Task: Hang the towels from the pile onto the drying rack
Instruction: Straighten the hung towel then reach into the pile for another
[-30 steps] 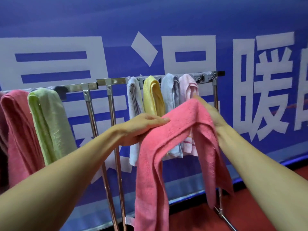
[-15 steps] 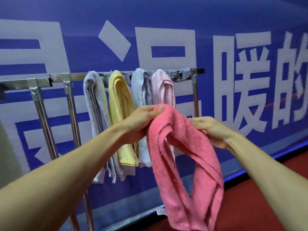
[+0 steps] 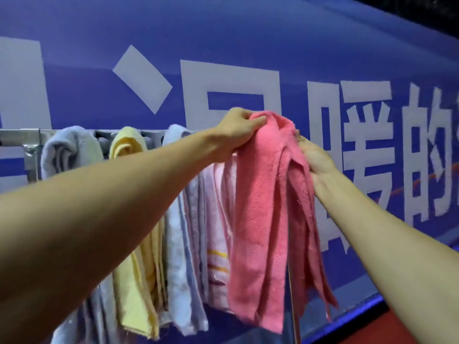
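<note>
**While four hang, fifth goes on**

Since the drying rack (image 3: 22, 132) carries a grey towel (image 3: 69, 150), yellow towel (image 3: 126, 147), blue towel (image 3: 178, 244) and pale pink towel (image 3: 218, 207), my left grip (image 3: 238, 130) pinches the pink towel (image 3: 260, 219) at its top, up at rail height by the right end. My right grip (image 3: 315, 162) clutches its right folds. Not released yet; pile unseen.

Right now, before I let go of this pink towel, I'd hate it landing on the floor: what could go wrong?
The pink towel, bunched in your left hand and right hand, hides the far end of the rack, so it may miss the bar or slip off the end. It also hangs right beside the pale pink towel; tugging it straight could drag that one down.
</note>
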